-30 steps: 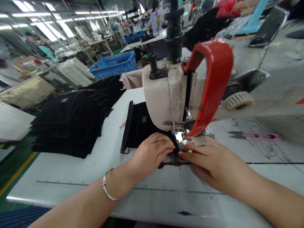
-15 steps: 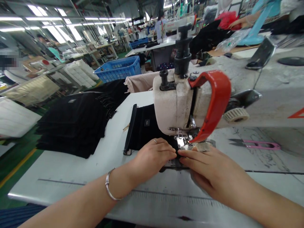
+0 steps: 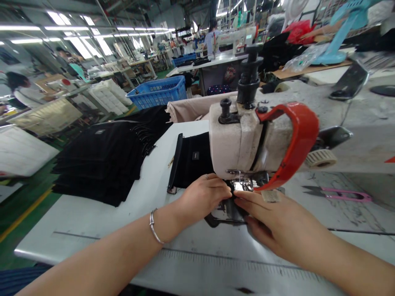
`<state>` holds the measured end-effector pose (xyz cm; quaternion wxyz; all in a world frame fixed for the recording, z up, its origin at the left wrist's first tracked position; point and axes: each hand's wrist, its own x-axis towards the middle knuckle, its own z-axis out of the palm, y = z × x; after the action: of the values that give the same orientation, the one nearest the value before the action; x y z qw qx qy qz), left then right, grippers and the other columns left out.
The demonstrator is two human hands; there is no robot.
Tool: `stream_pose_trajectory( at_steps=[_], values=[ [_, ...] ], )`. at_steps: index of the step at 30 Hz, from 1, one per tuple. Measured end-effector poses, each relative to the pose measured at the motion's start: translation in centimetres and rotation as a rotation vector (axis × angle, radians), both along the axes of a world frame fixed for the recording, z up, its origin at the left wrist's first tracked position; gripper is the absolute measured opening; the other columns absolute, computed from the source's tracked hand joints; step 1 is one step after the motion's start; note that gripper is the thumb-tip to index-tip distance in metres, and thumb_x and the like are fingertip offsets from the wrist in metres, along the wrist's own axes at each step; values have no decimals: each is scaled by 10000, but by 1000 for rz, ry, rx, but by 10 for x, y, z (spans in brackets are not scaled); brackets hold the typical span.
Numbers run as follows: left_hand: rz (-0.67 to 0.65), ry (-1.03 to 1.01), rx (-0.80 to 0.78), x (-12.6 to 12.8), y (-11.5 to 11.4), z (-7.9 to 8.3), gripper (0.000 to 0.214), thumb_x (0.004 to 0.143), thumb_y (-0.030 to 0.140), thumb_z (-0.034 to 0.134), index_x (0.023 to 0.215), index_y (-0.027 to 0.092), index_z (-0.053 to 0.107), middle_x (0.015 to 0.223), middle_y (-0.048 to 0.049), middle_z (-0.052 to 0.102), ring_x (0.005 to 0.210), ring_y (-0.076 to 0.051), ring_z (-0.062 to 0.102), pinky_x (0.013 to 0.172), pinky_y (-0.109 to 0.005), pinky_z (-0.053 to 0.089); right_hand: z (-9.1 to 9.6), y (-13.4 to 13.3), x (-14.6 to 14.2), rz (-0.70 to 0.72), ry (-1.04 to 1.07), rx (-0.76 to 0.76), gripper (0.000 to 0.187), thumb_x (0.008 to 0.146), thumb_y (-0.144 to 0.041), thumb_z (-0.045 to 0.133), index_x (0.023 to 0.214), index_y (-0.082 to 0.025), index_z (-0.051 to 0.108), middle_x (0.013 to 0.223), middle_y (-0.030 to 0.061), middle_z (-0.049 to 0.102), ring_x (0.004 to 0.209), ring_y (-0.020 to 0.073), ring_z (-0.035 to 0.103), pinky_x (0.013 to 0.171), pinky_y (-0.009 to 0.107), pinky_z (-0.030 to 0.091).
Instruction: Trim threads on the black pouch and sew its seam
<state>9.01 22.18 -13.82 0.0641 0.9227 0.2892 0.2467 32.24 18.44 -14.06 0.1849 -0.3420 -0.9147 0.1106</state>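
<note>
A black fabric piece (image 3: 189, 170) with a small dark label (image 3: 195, 155) lies on the white sewing table, partly hidden behind the sewing machine head (image 3: 226, 139). A darker strip (image 3: 175, 164) runs along its left edge, with a small gold-coloured metal bit (image 3: 170, 161) beside it. My left hand (image 3: 202, 197) is closed on the near edge of the fabric, just left of the presser foot (image 3: 243, 186). On the other side, my right hand (image 3: 274, 218) lies with fingers stretched out, tips against the fabric's edge. Its thumb is tucked low.
Left on the table is a stack of black fabric pieces (image 3: 98, 160). Pink-handled scissors (image 3: 347, 194) lie right of the machine. A red curved guard (image 3: 304, 139) stands out from the head. Behind are a blue basket (image 3: 159, 91) and pale cloth (image 3: 191, 109).
The fabric has slid away from me under the presser foot, baring more of the metal plate in front. Both hands followed slightly forward. The whole view has shifted a little.
</note>
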Motion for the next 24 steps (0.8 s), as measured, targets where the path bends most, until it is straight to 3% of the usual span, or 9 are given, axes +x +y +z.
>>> stream_pose_trajectory(
  at_steps=[11, 24],
  values=[
    [99, -8, -3, 2, 17, -4, 171, 866, 57, 623, 890, 199, 717, 917, -6, 740, 923, -163, 686, 891, -291, 555, -8, 6, -2, -38, 22, 37, 384, 898, -197, 493, 1275, -167, 560, 1317, 107, 585, 1142, 313, 567, 963, 537, 509],
    [122, -64, -17, 0, 23, -7, 159, 861, 63, 637, 875, 195, 726, 966, -12, 739, 950, -170, 679, 894, -286, 553, -7, 7, -1, -32, 19, 24, 347, 914, -171, 458, 1238, -154, 580, 1280, 126, 608, 1106, 324, 589, 877, 536, 538]
  ],
)
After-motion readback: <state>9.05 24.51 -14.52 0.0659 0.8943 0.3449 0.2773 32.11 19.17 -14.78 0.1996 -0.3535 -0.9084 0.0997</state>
